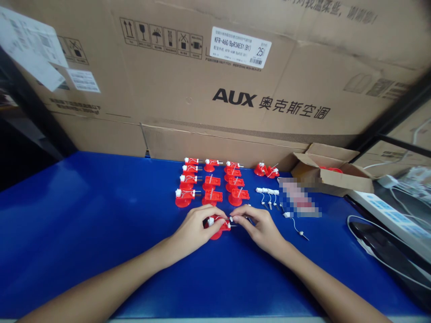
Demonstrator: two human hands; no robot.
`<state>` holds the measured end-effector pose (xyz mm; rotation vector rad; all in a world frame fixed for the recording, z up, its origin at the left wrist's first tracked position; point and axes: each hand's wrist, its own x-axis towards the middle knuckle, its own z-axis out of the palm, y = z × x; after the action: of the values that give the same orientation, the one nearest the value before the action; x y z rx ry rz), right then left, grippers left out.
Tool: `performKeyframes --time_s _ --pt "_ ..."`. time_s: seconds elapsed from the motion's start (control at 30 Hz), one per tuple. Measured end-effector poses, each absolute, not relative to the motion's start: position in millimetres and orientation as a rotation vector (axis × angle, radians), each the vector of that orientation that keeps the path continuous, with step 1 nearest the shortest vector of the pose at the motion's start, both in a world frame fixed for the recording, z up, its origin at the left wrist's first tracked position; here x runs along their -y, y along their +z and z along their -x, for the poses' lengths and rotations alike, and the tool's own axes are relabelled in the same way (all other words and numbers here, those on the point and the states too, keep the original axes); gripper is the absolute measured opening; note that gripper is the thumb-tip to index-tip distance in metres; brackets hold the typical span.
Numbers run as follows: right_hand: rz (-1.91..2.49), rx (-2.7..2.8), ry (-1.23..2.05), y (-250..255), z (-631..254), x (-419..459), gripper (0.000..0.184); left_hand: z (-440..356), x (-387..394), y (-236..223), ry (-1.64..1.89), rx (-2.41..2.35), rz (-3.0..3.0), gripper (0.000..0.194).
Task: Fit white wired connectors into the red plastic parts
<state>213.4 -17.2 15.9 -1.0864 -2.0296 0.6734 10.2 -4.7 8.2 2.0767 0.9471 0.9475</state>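
Blue glossy surface (67, 215) stretches under everything, with a large AUX cardboard carton (229, 89) standing along its back edge. Near the front, the left hand (193, 231) curls closed around a red plastic part (218, 229), its fingers at the part's white fitting. The right hand (259, 229) comes in from the other side, fingertips pinched tight at the part's right end, almost meeting the left hand's fingers. Behind them, similar red parts (208, 181) stand in rough columns, with two more (266, 170) further right. Beyond those lie a row of white wired fittings (267, 193), a blurred patch (298, 197), an open cardboard box (332, 175) and a white power strip (380, 211).
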Motion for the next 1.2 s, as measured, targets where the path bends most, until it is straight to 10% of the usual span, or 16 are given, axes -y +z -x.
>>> performKeyframes --time_s 1.2 --pt "0.973 2.528 0.299 24 -221 19 0.023 -15 -4 7 0.603 -0.993 -1.942 0.024"
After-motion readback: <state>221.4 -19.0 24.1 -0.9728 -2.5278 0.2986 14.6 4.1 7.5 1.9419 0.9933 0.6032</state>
